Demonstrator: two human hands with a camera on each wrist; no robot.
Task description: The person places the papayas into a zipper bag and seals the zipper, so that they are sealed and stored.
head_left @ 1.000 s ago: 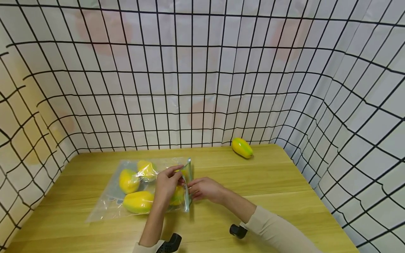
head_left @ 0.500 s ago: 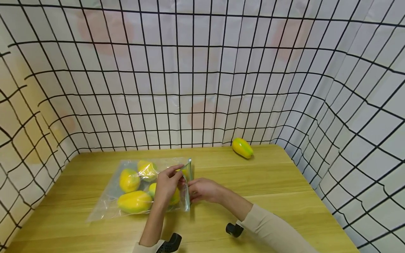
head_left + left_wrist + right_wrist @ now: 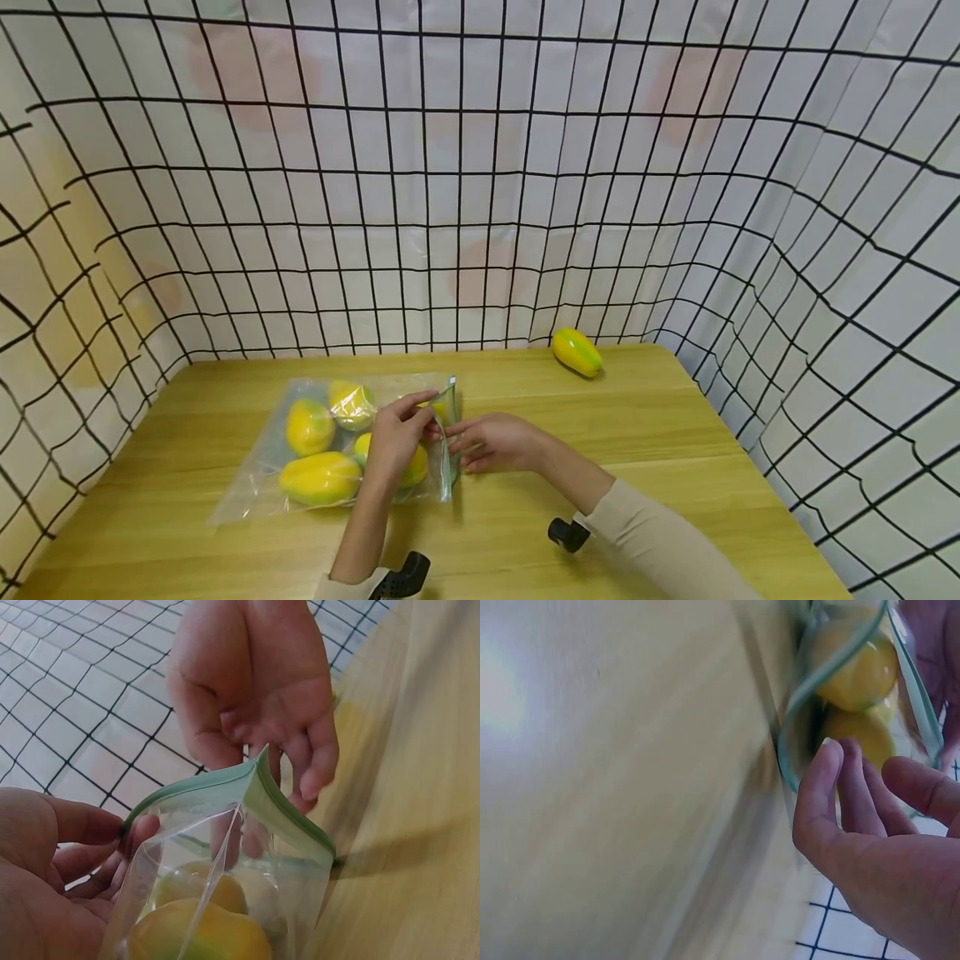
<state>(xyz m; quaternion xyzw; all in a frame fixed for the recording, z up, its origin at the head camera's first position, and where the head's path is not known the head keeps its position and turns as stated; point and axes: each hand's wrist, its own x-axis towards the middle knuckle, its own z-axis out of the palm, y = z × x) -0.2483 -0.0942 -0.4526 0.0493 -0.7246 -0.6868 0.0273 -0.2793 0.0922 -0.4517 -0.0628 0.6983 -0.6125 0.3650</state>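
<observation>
A clear zip bag (image 3: 251, 496) with a green zip edge (image 3: 300, 814) lies on the table, its mouth facing right and gaping. Inside are several yellow-green papayas (image 3: 321, 479). My left hand (image 3: 396, 437) pinches the upper side of the bag's mouth between thumb and fingers, as the left wrist view shows. My right hand (image 3: 504, 442) is at the mouth, its fingertips just within or beside the opening. In the right wrist view the right fingers (image 3: 853, 791) are loosely bent, with nothing between them and the thumb.
One more papaya (image 3: 577, 352) lies outside the bag at the table's back right. The wooden table (image 3: 645, 467) is bounded by white walls with black grid netting (image 3: 487, 225) at the back and sides.
The front papaya in the bag has slid left, and another shows beside my left wrist. My right hand reached slightly into the mouth, then drew back right. My left hand keeps its pinch.
</observation>
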